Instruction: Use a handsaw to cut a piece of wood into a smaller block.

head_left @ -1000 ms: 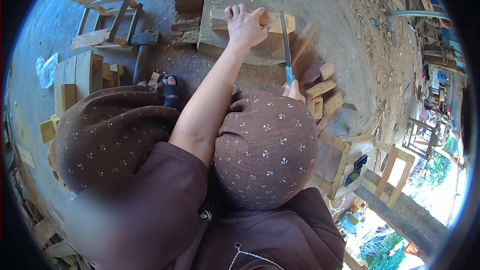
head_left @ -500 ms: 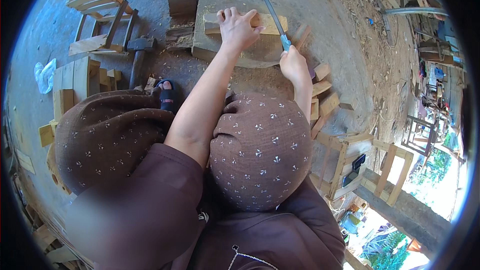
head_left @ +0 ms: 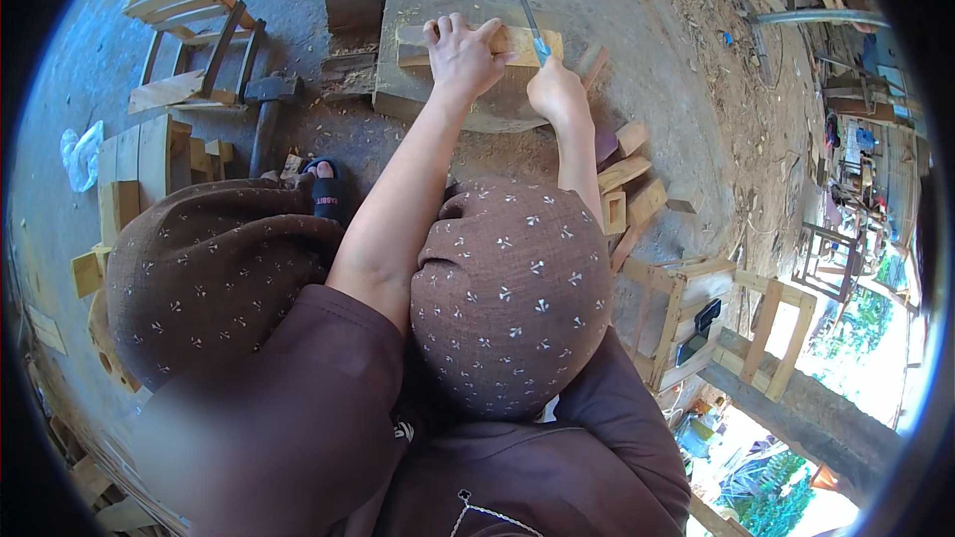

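Note:
My left hand (head_left: 463,58) lies over a pale squared block of wood (head_left: 553,45), its fingers bent across the far side and pressing it down. Under that block is a thick, worn wooden base (head_left: 423,104) on the floor. My right hand (head_left: 559,97) is closed around the light-blue handle of a tool with a long, narrow grey blade (head_left: 522,2). That blade crosses the block near its right end and points away from me. Whether it is a saw or a file cannot be made out, and my right fingers are partly hidden by the back of the hand.
A small slatted wooden stool (head_left: 189,5) stands far left, beside a heavy sledgehammer (head_left: 271,119). Wood pieces (head_left: 139,159) are stacked near my left knee, and offcuts (head_left: 637,189) lie on the right. A phone (head_left: 708,314) rests on a wooden frame (head_left: 668,328).
My right hand and the tool have shifted left and slightly farther away, with the blade now farther in over the block. My left hand keeps its place on the block.

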### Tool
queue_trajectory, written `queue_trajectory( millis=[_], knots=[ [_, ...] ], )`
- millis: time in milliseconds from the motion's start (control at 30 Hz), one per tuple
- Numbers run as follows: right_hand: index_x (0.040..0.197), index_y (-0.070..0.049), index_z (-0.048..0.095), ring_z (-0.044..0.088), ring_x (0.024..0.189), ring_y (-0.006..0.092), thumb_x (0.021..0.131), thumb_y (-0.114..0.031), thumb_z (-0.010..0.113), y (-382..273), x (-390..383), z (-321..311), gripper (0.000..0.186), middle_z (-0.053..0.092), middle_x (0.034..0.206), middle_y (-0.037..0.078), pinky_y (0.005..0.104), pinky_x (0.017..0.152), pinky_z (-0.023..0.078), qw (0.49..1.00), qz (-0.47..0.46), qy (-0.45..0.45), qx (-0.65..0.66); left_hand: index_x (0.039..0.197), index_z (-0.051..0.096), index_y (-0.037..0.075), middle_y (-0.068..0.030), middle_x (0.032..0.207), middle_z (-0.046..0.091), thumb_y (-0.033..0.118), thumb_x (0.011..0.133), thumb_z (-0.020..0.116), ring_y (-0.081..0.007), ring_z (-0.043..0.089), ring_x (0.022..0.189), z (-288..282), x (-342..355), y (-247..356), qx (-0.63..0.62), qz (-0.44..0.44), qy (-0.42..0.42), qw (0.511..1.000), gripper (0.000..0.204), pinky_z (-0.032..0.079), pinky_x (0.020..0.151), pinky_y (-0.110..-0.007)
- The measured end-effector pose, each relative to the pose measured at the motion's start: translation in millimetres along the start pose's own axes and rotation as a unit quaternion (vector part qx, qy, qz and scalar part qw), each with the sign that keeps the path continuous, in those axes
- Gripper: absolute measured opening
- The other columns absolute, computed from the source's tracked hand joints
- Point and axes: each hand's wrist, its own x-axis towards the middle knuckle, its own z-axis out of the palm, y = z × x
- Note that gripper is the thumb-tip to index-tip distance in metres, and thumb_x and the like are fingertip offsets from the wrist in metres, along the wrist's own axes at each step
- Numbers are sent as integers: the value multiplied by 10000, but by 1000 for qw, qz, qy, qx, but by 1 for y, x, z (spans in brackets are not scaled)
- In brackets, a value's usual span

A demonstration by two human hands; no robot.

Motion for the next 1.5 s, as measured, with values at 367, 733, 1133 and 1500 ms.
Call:
queue_trajectory(
  millis=[367,733,1133,1500],
  knots=[
    [1162,44,509,592,1051,447,893,-123,418,17,-77,-10,330,606,1088,323,504,894,478,1000,21,-2,2,1177,665,275,-118,1007,577,536,736,707,-289,465,1093,0,0,1,-9,-10,-3,1000,514,216,1025,-483],
    [1252,14,523,567,1146,397,875,-151,462,1,25,-7,416,583,1208,279,461,965,463,999,12,-53,2,1175,660,280,-111,991,575,540,736,700,-282,479,1071,1,1,2,5,4,15,1000,513,233,1007,-477],
    [1147,48,498,593,1063,444,892,-128,427,5,-47,4,318,612,1085,317,502,901,477,999,31,16,8,1174,647,305,-110,1012,569,549,740,696,-283,481,1072,-4,2,2,-1,17,-33,999,500,248,1003,-467],
    [1014,-10,490,628,867,458,959,-211,426,42,-123,16,218,645,855,278,552,723,471,997,53,1,54,1167,655,287,-110,1015,590,534,748,700,-284,489,1075,-1,-1,6,-2,0,-11,1000,489,236,1008,-475]
  ],
)
